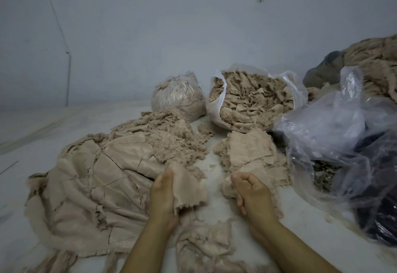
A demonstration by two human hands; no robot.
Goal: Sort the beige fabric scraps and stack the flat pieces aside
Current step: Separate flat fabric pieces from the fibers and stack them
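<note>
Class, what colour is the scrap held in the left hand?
Beige scrap, seen in the head view.

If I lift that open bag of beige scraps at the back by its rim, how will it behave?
The open bag is thin plastic, so it will likely sag. It lies tipped toward the person, so loose scraps may spill. Probably light for its bulk.

Two bare forearms, left grip (163, 191), right grip (250, 191), no sleeves, rings or watch.

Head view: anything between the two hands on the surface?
Mostly bare pale surface with lint, seen in the head view. The left hand holds a flat beige piece that hangs into the gap; the right hand grips a scrap at its edge.
</note>
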